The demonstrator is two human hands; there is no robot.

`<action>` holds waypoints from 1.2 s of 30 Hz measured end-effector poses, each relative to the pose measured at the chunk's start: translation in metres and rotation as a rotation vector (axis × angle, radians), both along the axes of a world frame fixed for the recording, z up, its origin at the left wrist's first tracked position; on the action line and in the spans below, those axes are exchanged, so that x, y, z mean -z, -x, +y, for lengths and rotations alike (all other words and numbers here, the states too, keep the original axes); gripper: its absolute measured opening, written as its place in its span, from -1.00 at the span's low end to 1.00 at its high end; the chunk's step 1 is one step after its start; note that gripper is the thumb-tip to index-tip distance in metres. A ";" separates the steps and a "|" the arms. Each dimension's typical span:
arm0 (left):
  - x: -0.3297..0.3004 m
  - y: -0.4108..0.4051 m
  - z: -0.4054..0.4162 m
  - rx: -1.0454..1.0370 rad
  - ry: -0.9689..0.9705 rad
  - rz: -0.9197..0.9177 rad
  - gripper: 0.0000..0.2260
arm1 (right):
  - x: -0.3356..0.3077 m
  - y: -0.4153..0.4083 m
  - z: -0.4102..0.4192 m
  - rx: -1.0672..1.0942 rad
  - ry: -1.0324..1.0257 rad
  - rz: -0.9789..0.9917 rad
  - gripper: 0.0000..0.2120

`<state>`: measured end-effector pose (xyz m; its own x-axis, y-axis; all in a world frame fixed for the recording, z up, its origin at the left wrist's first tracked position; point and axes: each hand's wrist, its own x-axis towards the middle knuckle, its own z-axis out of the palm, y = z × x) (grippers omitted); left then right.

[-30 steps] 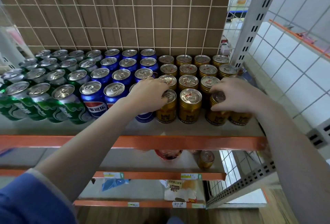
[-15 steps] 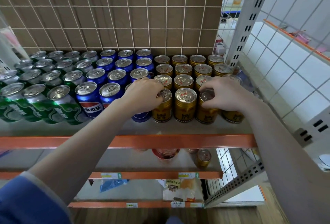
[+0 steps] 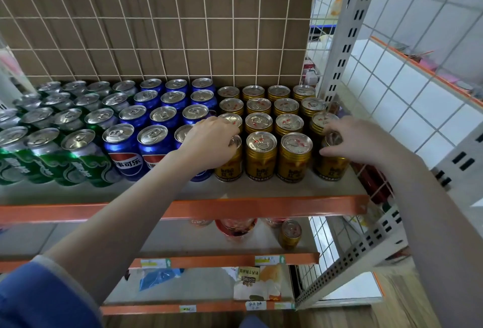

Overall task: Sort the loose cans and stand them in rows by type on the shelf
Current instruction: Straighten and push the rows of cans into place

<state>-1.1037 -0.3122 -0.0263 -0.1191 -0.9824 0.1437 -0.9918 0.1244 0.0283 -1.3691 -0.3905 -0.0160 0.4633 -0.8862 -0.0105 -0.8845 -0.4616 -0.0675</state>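
On the shelf stand rows of green cans at the left, blue Pepsi cans in the middle and gold cans at the right. My left hand reaches over the blue front row, its fingers curled over the top of the front-left gold can. My right hand grips the front-right gold can by its rim, thumb toward me. Two gold cans stand free between the hands.
A wire grid over brown board backs the shelf. A white slotted post and wire side panel close the right end. On the shelf below stand one gold can and a red cup; a snack packet lies lower.
My right hand has slid the third front gold can left against its neighbour, let it go, and moved right onto the end can. My left hand stays on its can.
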 end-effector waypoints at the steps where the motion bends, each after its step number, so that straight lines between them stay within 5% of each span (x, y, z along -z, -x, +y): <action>1: 0.000 0.003 0.000 0.001 -0.005 0.002 -0.71 | 0.003 0.002 0.000 0.016 -0.002 -0.002 -0.49; 24: -0.002 0.017 0.003 -0.061 -0.055 0.008 -0.71 | 0.004 -0.005 0.002 0.097 -0.096 -0.232 -0.47; 29: -0.001 0.017 -0.002 -0.064 -0.054 0.004 -0.71 | -0.017 -0.005 -0.019 0.170 -0.063 -0.385 -0.63; 36: 0.000 0.020 -0.006 -0.058 -0.077 0.007 -0.66 | -0.003 -0.025 -0.054 0.221 -0.109 -0.240 -0.57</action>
